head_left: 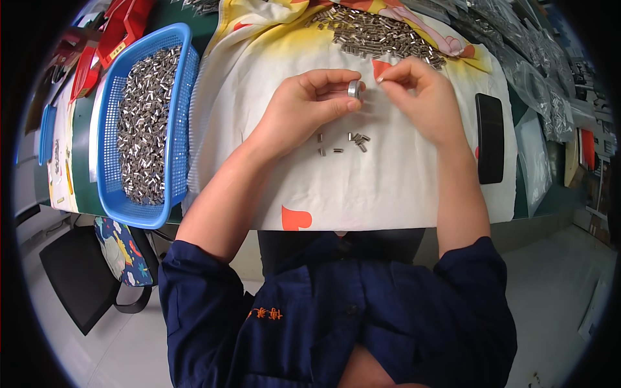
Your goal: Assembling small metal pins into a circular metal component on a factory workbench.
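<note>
Right of one blue basket [178,129] are two hands [303,102] [430,98], one metal ring [354,89], one black slab [490,138], one cylinder heap [375,35] and roughly eight scattered cylinders [362,148].

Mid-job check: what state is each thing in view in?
Left hand: closed on the ring
Ring: held on edge
Right hand: fingertips pinched, contents unclear
Loose pieces: scattered
Pile: heaped, spread out
Basket: loaded with metal pieces
Phone: flat, dark
Cloth: spread, wrinkled

Orange characters [266,313] are embroidered on the navy jacket [414,310].
</note>
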Demonstrator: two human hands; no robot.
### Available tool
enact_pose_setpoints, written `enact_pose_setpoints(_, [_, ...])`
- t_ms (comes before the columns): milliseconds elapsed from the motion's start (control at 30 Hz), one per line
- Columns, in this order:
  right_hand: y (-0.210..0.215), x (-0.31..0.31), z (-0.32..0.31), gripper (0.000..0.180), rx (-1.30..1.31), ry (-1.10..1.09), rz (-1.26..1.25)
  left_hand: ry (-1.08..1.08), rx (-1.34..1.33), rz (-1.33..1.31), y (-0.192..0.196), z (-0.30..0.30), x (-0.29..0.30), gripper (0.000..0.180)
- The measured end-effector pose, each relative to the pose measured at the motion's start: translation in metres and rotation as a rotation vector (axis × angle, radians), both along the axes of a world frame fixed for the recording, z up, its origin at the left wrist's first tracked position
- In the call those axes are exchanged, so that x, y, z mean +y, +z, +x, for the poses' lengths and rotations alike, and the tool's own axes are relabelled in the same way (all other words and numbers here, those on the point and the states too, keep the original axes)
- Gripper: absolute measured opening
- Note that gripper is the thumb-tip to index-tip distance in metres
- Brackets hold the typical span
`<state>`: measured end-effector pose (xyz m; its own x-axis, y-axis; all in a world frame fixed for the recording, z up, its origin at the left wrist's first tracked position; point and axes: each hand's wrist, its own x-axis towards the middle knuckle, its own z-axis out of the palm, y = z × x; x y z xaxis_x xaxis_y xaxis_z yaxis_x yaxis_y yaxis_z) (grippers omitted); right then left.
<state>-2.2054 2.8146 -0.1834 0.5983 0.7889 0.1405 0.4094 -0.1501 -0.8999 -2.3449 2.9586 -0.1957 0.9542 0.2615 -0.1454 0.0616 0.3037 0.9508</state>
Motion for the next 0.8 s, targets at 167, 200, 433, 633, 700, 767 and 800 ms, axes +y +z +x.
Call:
enact_pose_setpoints(167, [0.006, 0.007, -0.026, 0.006, -0.068, 0.058, 0.029, 0.012, 0.009, 0.013, -0.002, -0.003, 0.001, 0.035])
enact_pose_setpoints(200, [0.005, 0.008, -0.027, 0.007, -0.100, 0.055, 0.054, 0.023, 0.001, 0.008, -0.004, -0.004, 0.002, 0.035])
enact_pose_setpoints(433, [0.005, 0.008, -0.033, 0.007, -0.496, -0.015, 0.002, 0.063, 0.047, 0.170, -0.002, 0.000, -0.003, 0.035])
enact_pose_setpoints(633, [0.010, 0.004, -0.018, 0.008, 0.022, 0.089, -0.061, 0.019, 0.029, 0.098, -0.005, -0.002, -0.001, 0.035])
enact_pose_setpoints(700, [0.005, 0.003, -0.013, 0.008, 0.113, 0.122, -0.054, 0.003, 0.032, 0.103, -0.006, -0.002, -0.002, 0.034])
enact_pose_setpoints(767, [0.001, 0.002, -0.001, 0.009, 0.208, 0.169, -0.040, -0.050, 0.050, 0.102, -0.003, -0.004, -0.004, 0.034])
enact_pose_setpoints(800, [-0.001, -0.002, 0.013, 0.010, 0.050, -0.041, -0.080, -0.101, 0.071, 0.100, -0.001, -0.004, -0.005, 0.033])
